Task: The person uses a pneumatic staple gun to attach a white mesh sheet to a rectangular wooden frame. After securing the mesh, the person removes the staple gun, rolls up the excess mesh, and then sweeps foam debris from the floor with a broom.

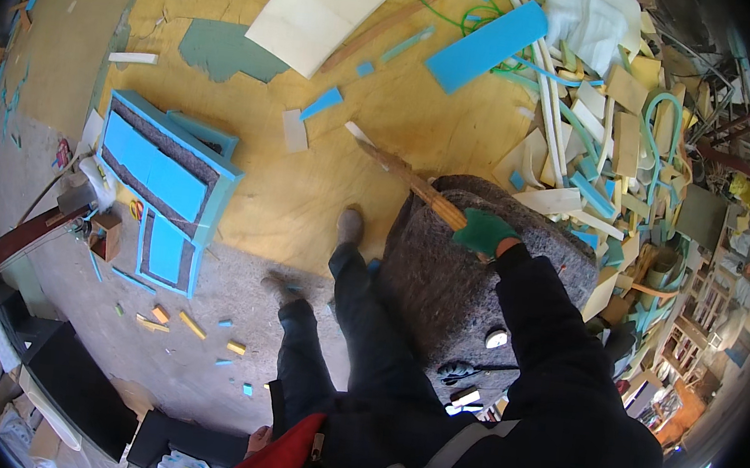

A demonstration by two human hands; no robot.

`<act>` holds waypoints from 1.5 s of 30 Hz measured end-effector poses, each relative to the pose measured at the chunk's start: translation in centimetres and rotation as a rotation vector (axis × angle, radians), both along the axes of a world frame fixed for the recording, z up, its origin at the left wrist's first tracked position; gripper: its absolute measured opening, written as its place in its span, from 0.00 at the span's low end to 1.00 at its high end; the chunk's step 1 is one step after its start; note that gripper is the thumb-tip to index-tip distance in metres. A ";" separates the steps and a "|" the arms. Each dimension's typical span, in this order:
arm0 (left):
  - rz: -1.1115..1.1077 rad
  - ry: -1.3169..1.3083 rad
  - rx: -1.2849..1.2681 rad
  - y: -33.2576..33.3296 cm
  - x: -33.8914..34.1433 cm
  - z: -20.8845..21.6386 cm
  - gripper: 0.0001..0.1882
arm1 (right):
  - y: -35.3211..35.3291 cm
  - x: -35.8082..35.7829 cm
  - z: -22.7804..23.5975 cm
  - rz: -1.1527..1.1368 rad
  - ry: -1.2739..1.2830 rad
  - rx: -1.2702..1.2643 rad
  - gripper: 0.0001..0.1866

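Observation:
My right hand (485, 234), in a green glove, is wrapped round the thick end of a long wooden stick (416, 186). The stick slants up to the left and tapers to a pale tip. Beneath that hand lies a big dark grey felt-like pad (444, 273), covering something bulky. On the pad's near part rest a small white round thing (496, 339) and a black object (458, 371) that I cannot make out. My bare left hand (258, 439) hangs low beside my jacket, mostly hidden, so its fingers do not show clearly.
Left of my feet stands a blue foam frame piece (200, 206) with grey felt panels. Foam offcuts (623, 137) are heaped at the right. A blue foam slab (489, 47) and a white sheet (325, 9) lie ahead. A red-brown beam (12, 251) crosses the left.

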State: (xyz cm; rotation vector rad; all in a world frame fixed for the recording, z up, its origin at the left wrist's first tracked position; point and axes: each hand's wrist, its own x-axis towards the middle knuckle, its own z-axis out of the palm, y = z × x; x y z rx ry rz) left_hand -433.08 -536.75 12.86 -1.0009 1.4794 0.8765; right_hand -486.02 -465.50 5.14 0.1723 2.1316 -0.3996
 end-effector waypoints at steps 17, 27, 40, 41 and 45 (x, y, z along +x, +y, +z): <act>-0.130 -0.054 -0.111 3.2 -5.0 4.7 0.23 | 0.0 -23.8 -13.7 0.006 0.238 0.236 0.28; 0.122 0.128 0.007 5.3 -2.7 0.2 0.21 | 5.0 -15.4 10.8 0.010 -0.128 0.118 0.24; 0.126 0.021 0.005 4.8 -2.9 2.2 0.22 | 6.1 -11.7 -6.2 0.292 0.058 0.243 0.35; 0.111 0.018 0.014 4.9 -2.3 1.6 0.22 | 8.7 -11.8 -4.8 0.197 -0.040 0.282 0.34; -0.487 0.591 0.094 5.5 -0.5 -0.9 0.20 | 13.5 -12.3 3.0 0.272 -0.015 0.484 0.27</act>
